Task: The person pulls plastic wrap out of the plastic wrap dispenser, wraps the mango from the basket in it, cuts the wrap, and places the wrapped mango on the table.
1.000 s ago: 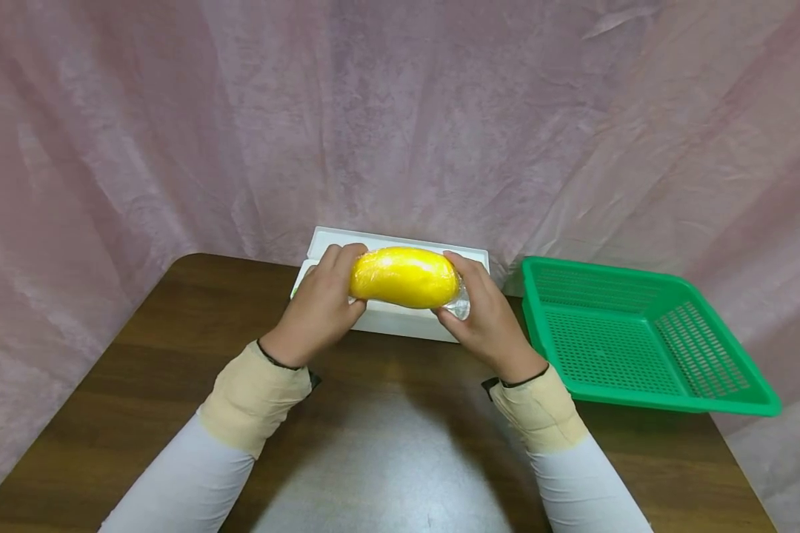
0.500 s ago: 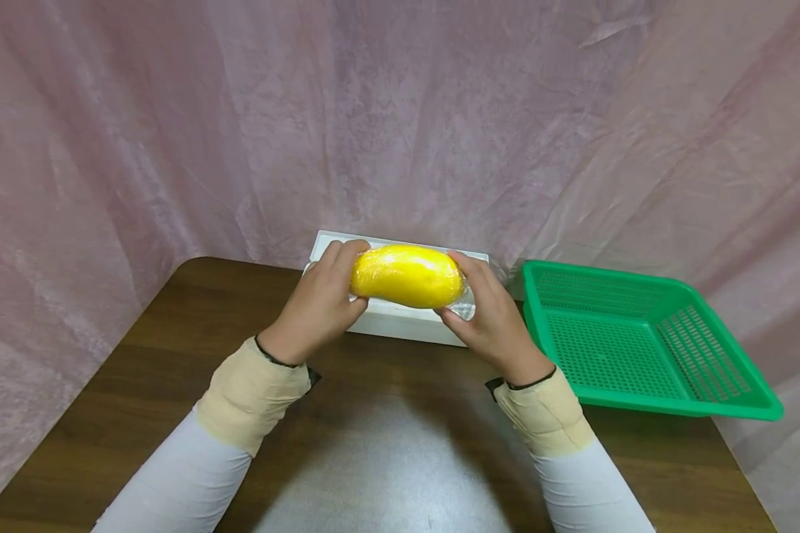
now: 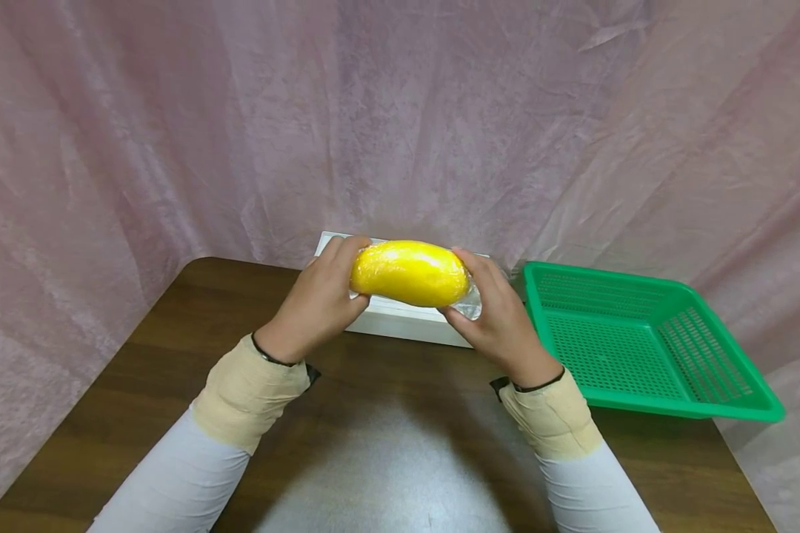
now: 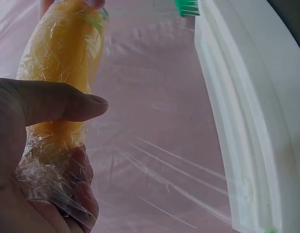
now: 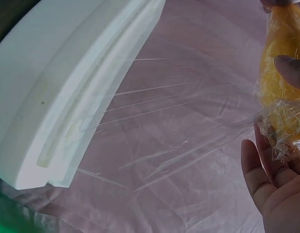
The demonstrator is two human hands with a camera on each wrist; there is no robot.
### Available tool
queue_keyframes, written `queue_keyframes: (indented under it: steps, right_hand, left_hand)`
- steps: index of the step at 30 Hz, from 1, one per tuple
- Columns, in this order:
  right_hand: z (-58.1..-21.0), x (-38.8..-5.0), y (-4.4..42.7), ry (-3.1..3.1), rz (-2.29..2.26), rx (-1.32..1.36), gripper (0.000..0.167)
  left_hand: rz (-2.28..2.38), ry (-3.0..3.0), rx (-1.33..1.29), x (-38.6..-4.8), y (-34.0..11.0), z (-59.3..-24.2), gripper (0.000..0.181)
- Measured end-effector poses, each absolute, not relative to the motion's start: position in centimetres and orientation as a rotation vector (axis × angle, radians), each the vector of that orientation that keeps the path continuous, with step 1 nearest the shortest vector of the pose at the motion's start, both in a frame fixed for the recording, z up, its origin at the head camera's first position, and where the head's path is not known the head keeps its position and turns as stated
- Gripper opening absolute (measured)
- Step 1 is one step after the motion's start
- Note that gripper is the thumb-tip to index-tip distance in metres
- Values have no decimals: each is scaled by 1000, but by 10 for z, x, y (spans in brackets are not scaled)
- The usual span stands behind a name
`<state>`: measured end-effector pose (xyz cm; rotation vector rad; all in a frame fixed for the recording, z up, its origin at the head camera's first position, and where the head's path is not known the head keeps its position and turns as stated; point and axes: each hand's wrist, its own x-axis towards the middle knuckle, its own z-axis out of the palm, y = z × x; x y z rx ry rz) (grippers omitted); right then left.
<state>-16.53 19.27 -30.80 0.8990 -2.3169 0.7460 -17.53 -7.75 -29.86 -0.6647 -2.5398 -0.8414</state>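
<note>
A smooth, elongated yellow fruit [image 3: 410, 274], shaped like a mango, is held level between my two hands, wrapped in clear cling film. My left hand [image 3: 320, 292] grips its left end, thumb below and fingers above. At the other end, my right hand [image 3: 503, 318] holds it the same way, with bunched film [image 3: 468, 303] by the palm. Behind and below stands a white cling film dispenser box [image 3: 407, 326], partly hidden by fruit and hands. In the right wrist view, a taut sheet of cling film [image 5: 174, 150] runs between the box [image 5: 77, 82] and the fruit [image 5: 280, 43].
A green perforated plastic basket [image 3: 647, 407] stands to the right on the brown wooden table [image 3: 387, 429]. Close behind the table hangs a pink curtain [image 3: 400, 133].
The fruit has risen slightly and turned a little in my hands, its right end shifting rightward. My right hand has moved slightly right; the grip of both hands looks the same.
</note>
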Motion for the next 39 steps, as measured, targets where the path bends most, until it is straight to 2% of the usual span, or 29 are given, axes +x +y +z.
queue_keyframes:
  steps: [25,39]
  right_hand:
    - [-291,-147,194,-2279,709,895,85]
    - [-295,-130,195,-2281,646,917,88]
  left_hand:
    - [-788,-2496,-699,-158,-78,-279,62]
    - [-660,-2505,-769,-138,-82,-278,68]
